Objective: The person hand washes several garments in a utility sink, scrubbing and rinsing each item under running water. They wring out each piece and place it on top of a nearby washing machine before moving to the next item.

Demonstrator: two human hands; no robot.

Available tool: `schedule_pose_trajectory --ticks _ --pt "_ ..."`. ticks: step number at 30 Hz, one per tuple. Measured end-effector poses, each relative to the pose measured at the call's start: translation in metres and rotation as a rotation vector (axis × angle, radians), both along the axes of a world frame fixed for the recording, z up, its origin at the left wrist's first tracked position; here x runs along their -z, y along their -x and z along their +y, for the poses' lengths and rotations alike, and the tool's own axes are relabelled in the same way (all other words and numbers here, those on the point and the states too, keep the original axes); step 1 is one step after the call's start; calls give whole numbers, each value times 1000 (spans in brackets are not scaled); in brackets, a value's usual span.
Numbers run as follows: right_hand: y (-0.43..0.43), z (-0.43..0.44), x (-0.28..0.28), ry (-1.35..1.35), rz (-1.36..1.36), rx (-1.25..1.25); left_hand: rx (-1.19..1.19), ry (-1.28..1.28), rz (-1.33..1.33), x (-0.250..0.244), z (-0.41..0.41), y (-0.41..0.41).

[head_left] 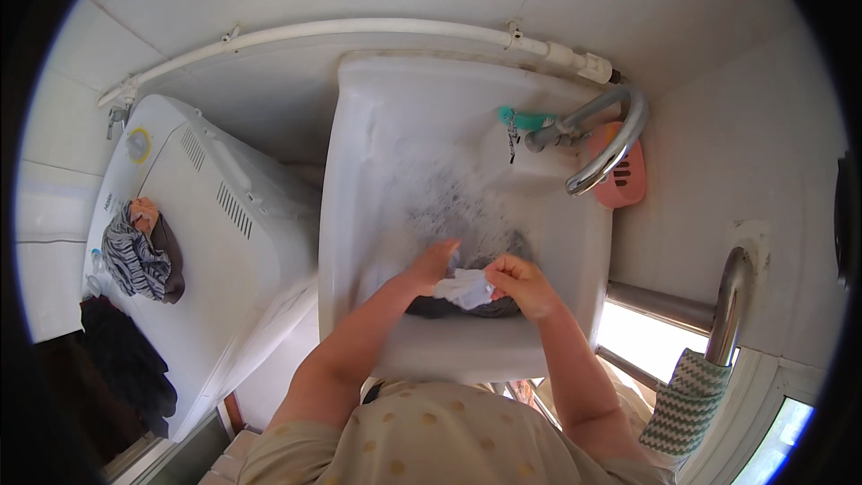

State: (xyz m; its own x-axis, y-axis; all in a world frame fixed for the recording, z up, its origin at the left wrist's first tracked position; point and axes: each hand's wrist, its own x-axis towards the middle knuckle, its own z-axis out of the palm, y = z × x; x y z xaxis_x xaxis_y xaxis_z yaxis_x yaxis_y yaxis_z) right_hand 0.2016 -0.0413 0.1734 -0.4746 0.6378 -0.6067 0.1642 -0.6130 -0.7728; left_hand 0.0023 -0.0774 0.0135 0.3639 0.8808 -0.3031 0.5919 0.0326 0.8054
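Observation:
A wet white cloth (469,288) stretches between my two hands over the front part of a white sink (465,350). My right hand (518,281) pinches its right end between thumb and fingers. At the left end, my left hand (432,266) has its fingers raised and holds the cloth near the thumb side, partly hidden. Beneath the hands, dark grey cloth (438,307) lies in the sink. Soapy water with foam (451,205) spreads behind them.
A chrome faucet (609,165) curves over the sink's back right, near a green brush (528,119) and a pink soap holder (623,182). Left stands a white washing machine (209,269) with zebra-striped cloth (131,256) and dark cloth (128,357). A metal rail (731,310) is at right.

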Motion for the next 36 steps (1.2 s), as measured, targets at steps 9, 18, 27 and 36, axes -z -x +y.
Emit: schedule_pose_trajectory --ticks 9,18,27,36 --pt "-9 30 -112 -393 596 368 -25 403 -522 -25 48 -11" --pt "-37 59 77 -45 -7 703 -890 236 -305 39 92 39" --pt "1 19 186 488 160 864 -115 164 218 60 46 -2" --pt "-10 22 218 757 823 706 83 -369 -360 -93 2 -110"
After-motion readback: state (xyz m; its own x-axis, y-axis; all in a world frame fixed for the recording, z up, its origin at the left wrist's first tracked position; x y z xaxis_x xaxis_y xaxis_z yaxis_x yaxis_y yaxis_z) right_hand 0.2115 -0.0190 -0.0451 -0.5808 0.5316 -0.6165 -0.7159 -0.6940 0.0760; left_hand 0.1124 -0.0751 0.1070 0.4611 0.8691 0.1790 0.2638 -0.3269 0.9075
